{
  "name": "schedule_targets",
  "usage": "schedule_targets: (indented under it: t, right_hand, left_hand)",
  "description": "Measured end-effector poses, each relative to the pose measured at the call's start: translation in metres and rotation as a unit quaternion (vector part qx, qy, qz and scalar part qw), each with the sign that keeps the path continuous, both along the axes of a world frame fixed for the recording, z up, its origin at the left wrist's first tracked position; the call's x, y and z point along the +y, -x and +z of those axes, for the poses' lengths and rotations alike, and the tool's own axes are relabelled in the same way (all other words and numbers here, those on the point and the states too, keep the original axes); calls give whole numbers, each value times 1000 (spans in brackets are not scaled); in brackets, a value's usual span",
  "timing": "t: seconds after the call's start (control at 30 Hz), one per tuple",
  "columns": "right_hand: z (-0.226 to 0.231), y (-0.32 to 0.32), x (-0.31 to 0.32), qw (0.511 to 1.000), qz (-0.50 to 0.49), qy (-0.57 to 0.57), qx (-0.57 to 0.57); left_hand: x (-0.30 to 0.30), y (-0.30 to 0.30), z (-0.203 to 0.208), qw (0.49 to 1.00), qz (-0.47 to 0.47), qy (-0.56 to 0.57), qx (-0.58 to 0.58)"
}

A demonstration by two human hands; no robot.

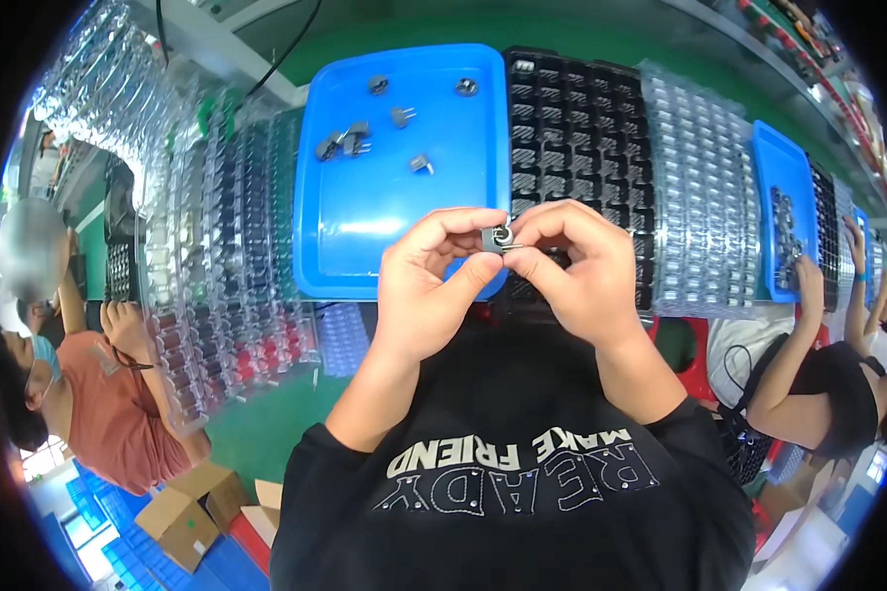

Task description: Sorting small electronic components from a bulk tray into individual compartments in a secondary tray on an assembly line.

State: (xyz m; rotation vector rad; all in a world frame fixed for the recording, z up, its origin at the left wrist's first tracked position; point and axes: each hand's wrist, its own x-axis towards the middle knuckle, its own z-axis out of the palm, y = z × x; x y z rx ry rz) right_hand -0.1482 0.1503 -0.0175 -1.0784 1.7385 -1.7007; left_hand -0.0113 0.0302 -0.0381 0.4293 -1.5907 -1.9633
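Note:
Over the near right edge of a blue tray (384, 266), both my hands meet at a small grey plug-like part (492, 239) with a round metal opening and what looks like a thin metal pin. My left hand (429, 276) pinches its left side between thumb and fingers. From the right, the thumb and fingertips of my right hand (577, 266) close on its other side, beside the metal end. Several similar grey parts with metal prongs, such as a loose plug-like part (421, 164), lie scattered in the far half of the tray.
Right of the blue tray is a black compartment tray (581, 148), then clear plastic trays (700, 187). More clear trays (217, 197) are stacked at left. Another blue tray (771, 158) with metal parts stands farther right, where a co-worker's hand (809, 281) reaches. Another person (108, 394) sits left.

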Motion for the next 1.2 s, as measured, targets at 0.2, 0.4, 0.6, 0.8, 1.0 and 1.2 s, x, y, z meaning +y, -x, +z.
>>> schedule_targets:
  t: [0.2,0.4,0.6,0.8,1.0,1.2]
  right_hand:
    - [8,106,-38,920,-71,-101,373]
    - [-19,187,-108,812,-100,-289,497]
    - [-45,179,-124,763,-141,-264,573]
    - [-10,176,-38,873,-154,-188,422]
    - [23,159,184,844,-216,-380,309]
    - [-7,121,212,828,-236,-457,223]
  left_hand:
    - [-71,31,22,807,109,521,-258]
    - [-96,42,-9,757,37,527,-383]
    - [-80,25,-2,808,50,467,-357]
    - [-68,3,-23,924,49,289,-246]
    - [-69,-41,-5,981,8,36,-190]
    - [-67,-38,-12,980,3,52,-191]
